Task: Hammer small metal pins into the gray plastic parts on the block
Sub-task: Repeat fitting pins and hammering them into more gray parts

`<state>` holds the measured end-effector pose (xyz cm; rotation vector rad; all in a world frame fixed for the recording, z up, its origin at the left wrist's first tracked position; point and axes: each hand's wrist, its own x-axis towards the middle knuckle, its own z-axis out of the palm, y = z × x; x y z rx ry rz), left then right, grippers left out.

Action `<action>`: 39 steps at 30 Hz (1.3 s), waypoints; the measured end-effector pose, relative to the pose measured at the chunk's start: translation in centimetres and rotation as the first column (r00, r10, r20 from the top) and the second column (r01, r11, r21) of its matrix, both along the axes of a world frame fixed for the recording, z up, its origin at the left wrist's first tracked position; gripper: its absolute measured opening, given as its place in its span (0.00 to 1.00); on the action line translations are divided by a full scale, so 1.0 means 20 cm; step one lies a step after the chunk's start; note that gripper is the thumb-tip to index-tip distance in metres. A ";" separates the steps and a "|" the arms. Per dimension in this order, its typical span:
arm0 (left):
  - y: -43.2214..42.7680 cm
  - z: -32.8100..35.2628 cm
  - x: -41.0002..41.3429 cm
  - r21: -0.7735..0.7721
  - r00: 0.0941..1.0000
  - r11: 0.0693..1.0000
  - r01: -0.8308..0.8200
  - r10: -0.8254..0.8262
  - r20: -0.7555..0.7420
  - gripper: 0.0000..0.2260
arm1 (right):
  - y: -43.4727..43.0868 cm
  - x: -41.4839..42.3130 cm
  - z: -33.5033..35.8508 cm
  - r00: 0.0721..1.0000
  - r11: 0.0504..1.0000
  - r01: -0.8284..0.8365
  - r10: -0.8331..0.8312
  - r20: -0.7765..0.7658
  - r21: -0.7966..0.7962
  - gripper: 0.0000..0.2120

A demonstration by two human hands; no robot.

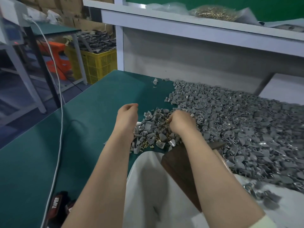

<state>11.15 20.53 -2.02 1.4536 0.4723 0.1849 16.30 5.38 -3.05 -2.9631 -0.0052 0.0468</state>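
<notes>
A big heap of gray plastic parts [230,116] covers the right side of the green table [65,137]. Small brass pins [166,135] lie scattered among the nearer parts. My right hand [180,121] is curled down into this nearer pile, fingers closed among parts and pins; what it holds is hidden. To the left of the pile, my left hand [127,114] hovers with its fingers curled loosely, and nothing shows in it. A dark brown wooden block [179,168] lies tilted under my right forearm, at the table's near edge. No hammer is visible.
A white cable [56,145] runs across the table's left part. A shelf above holds a clear bag of brass pins [215,13]. A yellow crate [97,63] full of gray parts stands on the floor at the left. A dark labelled object [57,206] lies near the front edge.
</notes>
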 end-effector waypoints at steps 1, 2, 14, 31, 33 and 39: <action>0.00 0.00 0.00 -0.001 1.000 1.000 0.003 -0.003 -0.003 0.15 | -0.02 0.01 0.01 1.000 1.000 0.020 -0.020 -0.018 0.004 0.14; -0.01 0.01 -0.01 -0.006 1.000 1.000 0.006 -0.006 -0.005 0.15 | -0.04 0.01 0.01 1.000 0.999 0.026 -0.026 -0.017 0.020 0.14; -0.19 0.03 -0.04 -0.025 0.999 1.000 0.014 -0.013 0.048 0.15 | 0.16 0.00 -0.03 0.997 0.973 -0.076 0.070 0.036 0.216 0.08; -0.32 0.00 -0.38 0.088 0.935 0.966 0.244 -0.259 0.242 0.06 | -0.20 -0.50 0.17 0.970 0.505 -0.235 0.178 0.166 0.831 0.07; -0.30 -0.04 -0.39 -0.095 0.964 0.983 0.156 -0.130 0.232 0.06 | -0.18 -0.50 0.13 0.973 0.544 -0.227 0.155 0.169 0.808 0.06; -0.20 -0.08 -0.35 -0.581 0.926 0.809 -0.091 0.284 0.250 0.09 | 0.00 -0.51 0.06 0.933 0.913 -0.345 0.308 0.184 0.219 0.11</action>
